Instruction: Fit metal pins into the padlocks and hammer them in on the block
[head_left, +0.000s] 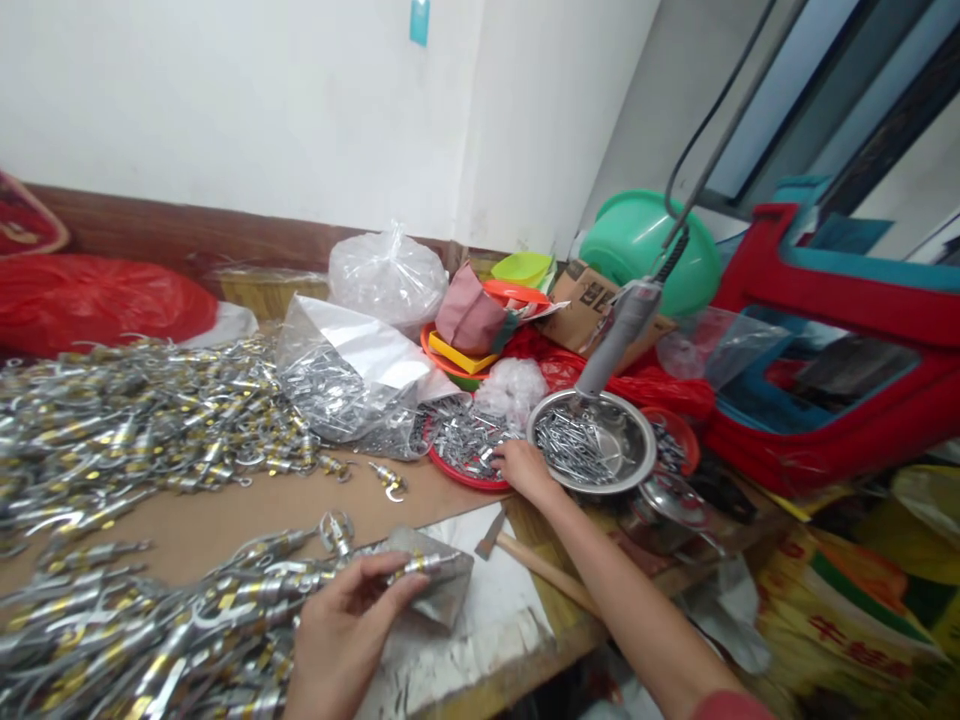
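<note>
A slender metal fitting (416, 566), silver with a yellowish band, lay pinched between the thumb and fingers of the left hand (341, 625), just over a grey metal block (448, 598) near the front edge of the worktable. The right hand (525, 470) reached forward to a red tray (469, 482), its bent fingertips at the small silver parts (466, 440) heaped there; whether they had closed on a piece could not be told. Beneath the block lay a white sheet (517, 590), and a hammer (525, 556) with a wooden handle rested between the block and the right forearm. A heap of similar fittings (150, 640) lay beside the left hand, a second pile (150, 420) stood farther back, and a single hooked fitting (390, 482) lay apart on the brown board (262, 505). To the right of the tray stood a steel bowl (631, 445) of thin metal pins (571, 445), with a grey power driver (622, 335) suspended above it. Behind the tray were a clear bag (341, 395) of metal parts, a green basin (652, 240) and, at far right, a red stool (832, 270).
</note>
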